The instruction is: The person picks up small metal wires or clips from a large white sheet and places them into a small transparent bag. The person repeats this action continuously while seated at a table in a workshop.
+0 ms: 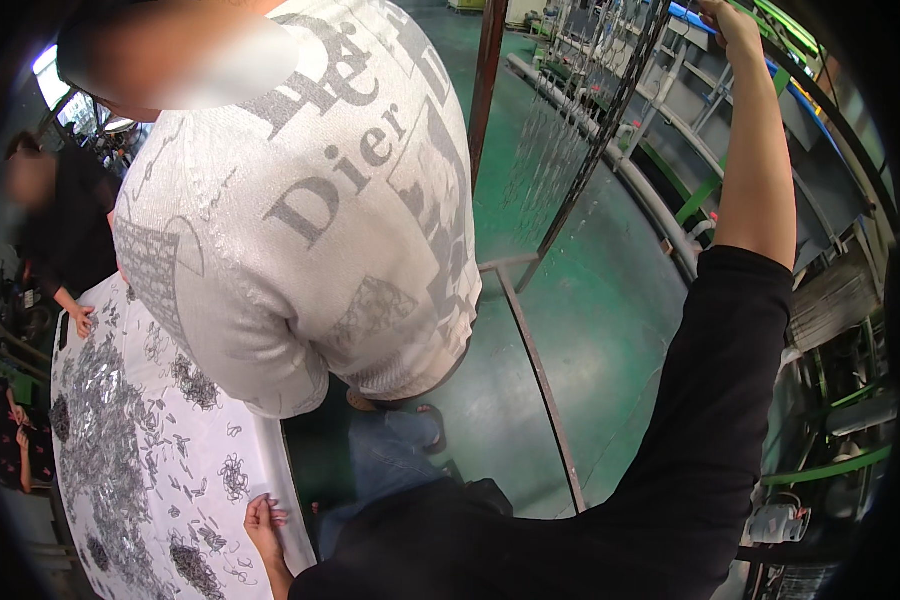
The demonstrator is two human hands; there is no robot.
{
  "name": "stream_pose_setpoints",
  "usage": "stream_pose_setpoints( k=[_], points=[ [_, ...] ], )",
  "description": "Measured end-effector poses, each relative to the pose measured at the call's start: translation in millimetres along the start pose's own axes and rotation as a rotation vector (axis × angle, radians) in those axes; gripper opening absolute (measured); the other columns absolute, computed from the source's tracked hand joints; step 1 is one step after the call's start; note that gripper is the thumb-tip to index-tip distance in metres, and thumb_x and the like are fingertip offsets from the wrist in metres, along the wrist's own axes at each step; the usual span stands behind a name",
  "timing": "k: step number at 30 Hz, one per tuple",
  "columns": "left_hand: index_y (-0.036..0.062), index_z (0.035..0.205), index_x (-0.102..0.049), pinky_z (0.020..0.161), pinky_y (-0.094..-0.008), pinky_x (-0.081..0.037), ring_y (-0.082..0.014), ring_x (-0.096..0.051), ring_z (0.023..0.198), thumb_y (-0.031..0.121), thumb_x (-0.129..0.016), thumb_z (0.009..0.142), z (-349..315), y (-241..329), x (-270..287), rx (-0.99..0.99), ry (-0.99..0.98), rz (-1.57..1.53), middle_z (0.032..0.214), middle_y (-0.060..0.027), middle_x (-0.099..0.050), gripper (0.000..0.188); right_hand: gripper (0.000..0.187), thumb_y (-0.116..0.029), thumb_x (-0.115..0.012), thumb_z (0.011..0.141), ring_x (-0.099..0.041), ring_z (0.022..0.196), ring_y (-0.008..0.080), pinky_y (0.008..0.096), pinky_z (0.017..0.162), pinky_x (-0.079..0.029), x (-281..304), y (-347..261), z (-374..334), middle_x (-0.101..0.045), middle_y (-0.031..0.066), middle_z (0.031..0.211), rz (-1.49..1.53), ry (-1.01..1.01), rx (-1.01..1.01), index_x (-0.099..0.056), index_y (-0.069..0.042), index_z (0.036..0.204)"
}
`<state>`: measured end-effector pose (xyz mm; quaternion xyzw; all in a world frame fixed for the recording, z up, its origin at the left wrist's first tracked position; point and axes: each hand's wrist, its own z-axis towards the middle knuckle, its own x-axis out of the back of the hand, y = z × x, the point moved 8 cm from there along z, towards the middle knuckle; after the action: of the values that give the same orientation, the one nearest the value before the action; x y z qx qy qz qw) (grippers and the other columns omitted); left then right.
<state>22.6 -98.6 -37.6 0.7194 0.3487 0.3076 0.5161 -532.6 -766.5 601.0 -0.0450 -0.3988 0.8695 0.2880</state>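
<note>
black sleeve (715, 370) right up close, just one, climbing to the raised right hand (732, 28), high up near hanging metal strands (575, 120); whether those fingers grasp anything, can't tell. and down below, one left hand (265, 515), fingers bent at the edge of one white table (255, 435); can't tell if they pinch anything. small metal pieces (100, 450) strewn across it, far too many to count, at least four darker clumps (195, 568)! one co-worker (390, 250) ahead, grey lettering (335, 185) across the white shirt; two more people (65, 225) at left.
</note>
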Motion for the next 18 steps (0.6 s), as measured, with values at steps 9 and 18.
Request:
stream_pose_setpoints(
  k=[9, 18],
  points=[
    [0.0007, 0.109, -0.061, 0.050, -0.0210, -0.044, -0.0115, -0.062, 0.060, 0.018, -0.053, 0.098, 2, -2, 3, -0.003, 0.012, -0.001, 0.087, -0.0074, -0.065, 0.022, 0.015, -0.013, -0.069, 0.079, -0.045, 0.044, 0.0140, 0.0310, 0.038, -0.028, 14, 22, 37, -0.056, 0.0056, 0.058, 0.088, 0.023, -0.025, -0.064, -0.004, 0.068],
    [0.0006, 0.112, -0.059, 0.048, -0.0215, -0.044, -0.0108, -0.059, 0.057, 0.017, -0.051, 0.098, 9, -18, 14, 0.028, 0.018, 0.023, 0.086, -0.0075, -0.064, 0.023, 0.019, -0.033, -0.070, 0.080, -0.037, 0.050, 0.0041, 0.0241, 0.046, -0.024, 14, 42, 88, -0.053, -0.0071, 0.061, -0.097, -0.030, 0.014, -0.074, -0.015, 0.080]
  ],
)
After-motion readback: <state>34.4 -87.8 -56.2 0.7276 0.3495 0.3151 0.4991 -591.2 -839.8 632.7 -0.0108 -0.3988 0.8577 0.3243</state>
